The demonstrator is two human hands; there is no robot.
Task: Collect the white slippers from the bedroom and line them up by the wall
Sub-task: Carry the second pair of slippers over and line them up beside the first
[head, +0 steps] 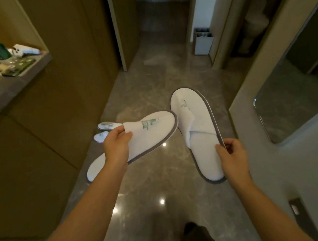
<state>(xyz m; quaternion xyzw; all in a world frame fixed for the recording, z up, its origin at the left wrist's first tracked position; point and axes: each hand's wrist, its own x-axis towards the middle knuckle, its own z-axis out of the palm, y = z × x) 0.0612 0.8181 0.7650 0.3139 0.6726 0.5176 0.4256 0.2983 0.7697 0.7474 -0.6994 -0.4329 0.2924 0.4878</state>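
Observation:
My left hand (116, 146) pinches the upper of a white slipper (151, 136) with a grey edge and green print, its toe pointing right. In my right hand (232, 156) is a second white slipper (196, 121), gripped by its side edge, toe pointing away from me. Both are held in the air above the marble floor, toes almost touching. Two more white slippers (106, 130) lie side by side on the floor by the wooden cabinet wall on the left, partly hidden behind my left hand.
A brown wooden cabinet (47, 128) runs along the left, with a counter niche (15, 74) holding bottles and small packets. A white bin (202, 42) stands at the far end of the corridor. A pale wall (293, 167) bounds the right side.

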